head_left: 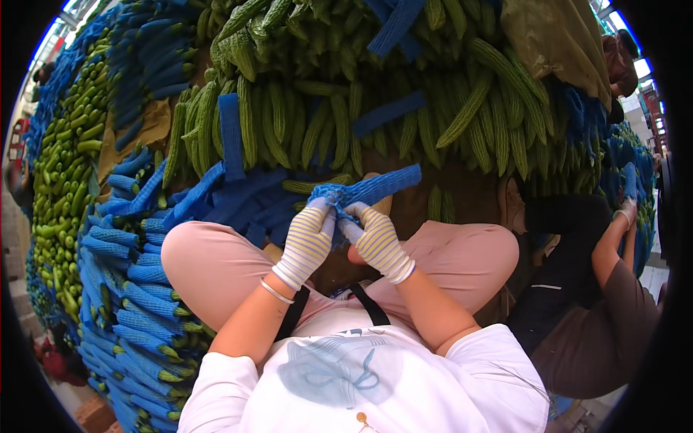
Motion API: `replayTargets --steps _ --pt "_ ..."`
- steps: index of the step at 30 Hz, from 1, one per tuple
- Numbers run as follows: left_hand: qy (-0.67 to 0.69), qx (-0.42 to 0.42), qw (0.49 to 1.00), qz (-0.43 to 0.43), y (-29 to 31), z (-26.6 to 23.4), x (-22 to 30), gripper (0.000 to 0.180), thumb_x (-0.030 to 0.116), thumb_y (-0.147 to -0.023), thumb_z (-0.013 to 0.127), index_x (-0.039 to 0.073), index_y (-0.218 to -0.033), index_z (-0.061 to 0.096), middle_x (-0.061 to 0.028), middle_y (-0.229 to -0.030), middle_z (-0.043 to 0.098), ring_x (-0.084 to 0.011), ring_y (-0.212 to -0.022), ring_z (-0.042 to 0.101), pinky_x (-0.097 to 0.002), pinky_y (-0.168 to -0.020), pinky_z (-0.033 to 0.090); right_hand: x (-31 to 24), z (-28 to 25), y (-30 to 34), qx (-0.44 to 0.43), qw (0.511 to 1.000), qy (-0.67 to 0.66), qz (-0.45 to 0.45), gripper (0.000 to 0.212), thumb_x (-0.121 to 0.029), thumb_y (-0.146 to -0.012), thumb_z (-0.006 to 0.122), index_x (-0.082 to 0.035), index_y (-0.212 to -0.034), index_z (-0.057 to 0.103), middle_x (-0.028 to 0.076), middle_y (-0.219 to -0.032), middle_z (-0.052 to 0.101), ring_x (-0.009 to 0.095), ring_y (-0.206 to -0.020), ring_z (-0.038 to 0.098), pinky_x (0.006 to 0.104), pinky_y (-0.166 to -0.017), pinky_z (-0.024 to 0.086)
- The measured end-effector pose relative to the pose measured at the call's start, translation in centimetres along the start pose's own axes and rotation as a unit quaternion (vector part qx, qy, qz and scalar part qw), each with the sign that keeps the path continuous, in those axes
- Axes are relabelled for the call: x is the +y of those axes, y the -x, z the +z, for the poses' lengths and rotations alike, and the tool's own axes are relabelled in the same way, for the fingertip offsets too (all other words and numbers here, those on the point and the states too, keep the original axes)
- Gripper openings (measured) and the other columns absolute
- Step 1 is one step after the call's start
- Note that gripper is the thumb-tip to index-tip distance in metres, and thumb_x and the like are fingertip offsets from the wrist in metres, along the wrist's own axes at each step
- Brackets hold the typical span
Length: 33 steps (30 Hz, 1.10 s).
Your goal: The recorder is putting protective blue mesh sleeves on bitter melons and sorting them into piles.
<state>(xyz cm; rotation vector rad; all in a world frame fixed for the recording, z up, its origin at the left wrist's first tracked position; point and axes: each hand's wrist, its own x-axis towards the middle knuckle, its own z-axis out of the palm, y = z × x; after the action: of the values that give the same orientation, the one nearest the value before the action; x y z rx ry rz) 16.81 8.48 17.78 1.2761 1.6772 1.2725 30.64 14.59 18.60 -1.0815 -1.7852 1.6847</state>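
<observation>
My left hand (309, 239) and my right hand (378, 242), both in white gloves with yellow stripes, meet in front of my crossed legs. Between them is a blue foam net sleeve (381, 185), its near end bunched up by the fingers and its other end pointing to the upper right. Both hands are closed on the bunched part. Whether anything is inside the sleeve I cannot tell. Just beyond my left hand lies a green bitter melon (307, 186). Flat blue net sleeves (242, 202) lie in a heap left of the hands.
Ahead rises a pile of bare bitter melons (289, 119), with loose sleeves (390, 113) on it. Rows of sleeved melons (144, 317) are stacked at my left, and uncovered ones (68, 209) farther left. On the right sits another person (599, 317), near a brown cloth (552, 47).
</observation>
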Motion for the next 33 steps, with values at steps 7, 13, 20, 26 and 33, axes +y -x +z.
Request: replayTargets --steps 7,13,20,26,33 --pt "0.397 0.039 0.894 -0.206 -0.1 -0.3 -0.7 0.019 0.008 -0.091 0.047 0.003 -0.106 0.056 -0.0048 -0.097 0.062 -0.0147 -0.086 0.06 -0.0261 -0.081 0.048 -0.1 0.7 0.8 0.015 0.962 -0.273 -0.009 0.013 -0.005 -0.081 0.061 0.001 -0.092 0.059 0.008 -0.082 0.061 0.015 -0.074 0.058 0.0272 -0.067 0.045" --pt "-0.36 -0.105 0.919 0.119 -2.2 0.4 -1.9 0.028 0.019 -0.085 0.048 0.009 -0.107 0.061 -0.0121 -0.108 0.062 -0.0281 -0.099 0.058 -0.0337 -0.086 0.047 -2.3 1.2 0.8 -0.135 0.987 -0.046 -0.077 0.017 -0.007 -0.082 0.062 0.002 -0.097 0.06 0.007 -0.082 0.062 0.011 -0.078 0.057 0.0249 -0.072 0.046" --pt "-0.259 0.019 0.946 0.193 -1.9 -2.1 -3.1 0.036 0.015 -0.082 0.056 0.002 -0.116 0.054 -0.0136 -0.11 0.061 -0.0269 -0.102 0.058 -0.0351 -0.088 0.046 -0.7 2.6 1.0 -0.218 0.902 -0.327 0.181 0.016 -0.007 -0.086 0.06 0.0 -0.1 0.057 0.002 -0.09 0.058 0.008 -0.085 0.052 0.0233 -0.078 0.044" --pt "-0.258 0.067 0.953 0.144 -0.6 -2.1 -4.0 0.044 0.016 -0.082 0.058 -0.001 -0.122 0.048 -0.0155 -0.116 0.057 -0.0282 -0.107 0.054 -0.0361 -0.09 0.044 -4.0 3.4 0.3 -0.366 0.887 -0.252 0.122 0.014 -0.01 -0.086 0.06 0.0 -0.094 0.059 0.003 -0.081 0.06 0.009 -0.078 0.054 0.0242 -0.074 0.045" --pt "-0.202 0.05 0.976 0.072 -2.9 0.0 -4.6 0.049 0.018 -0.082 0.06 -0.001 -0.125 0.045 -0.0169 -0.121 0.052 -0.0293 -0.111 0.051 -0.0362 -0.092 0.043 -1.0 0.7 -3.9 -0.446 0.869 -0.15 0.15 0.017 -0.014 -0.087 0.058 -0.001 -0.098 0.061 0.003 -0.086 0.063 0.011 -0.082 0.058 0.025 -0.076 0.047"
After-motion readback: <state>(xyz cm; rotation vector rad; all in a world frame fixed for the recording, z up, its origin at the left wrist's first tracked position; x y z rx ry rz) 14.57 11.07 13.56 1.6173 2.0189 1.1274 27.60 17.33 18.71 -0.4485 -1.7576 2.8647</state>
